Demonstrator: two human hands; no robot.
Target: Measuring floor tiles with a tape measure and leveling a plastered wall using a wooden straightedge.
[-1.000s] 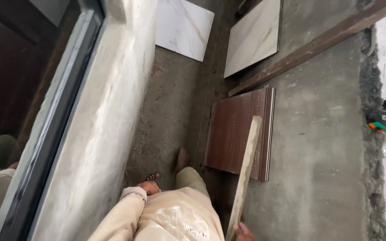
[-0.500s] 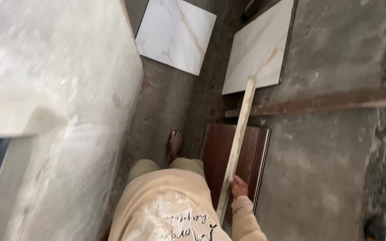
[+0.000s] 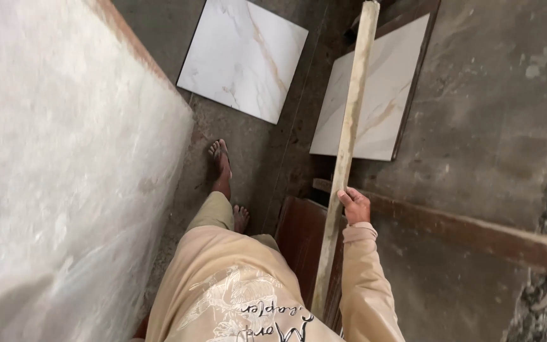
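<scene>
My right hand (image 3: 354, 206) grips a long narrow strip of pale marble-patterned tile (image 3: 346, 145), which runs from beside my hip up to the top of the view. The strip points away from me over the floor. My left hand is out of sight. My bare feet (image 3: 221, 166) stand on the rough concrete floor, one ahead of the other.
A large white marble slab (image 3: 64, 164) fills the left side. Two white veined square tiles (image 3: 245, 57) (image 3: 381, 95) lie on the floor ahead. A dark brown tile stack (image 3: 302, 237) sits by my right leg. A rusty bar (image 3: 476, 231) crosses the floor at right.
I have stepped forward past the brown tiles toward the white tiles. The strip has swung more upright in view and reaches farther ahead, my right hand still on it.
</scene>
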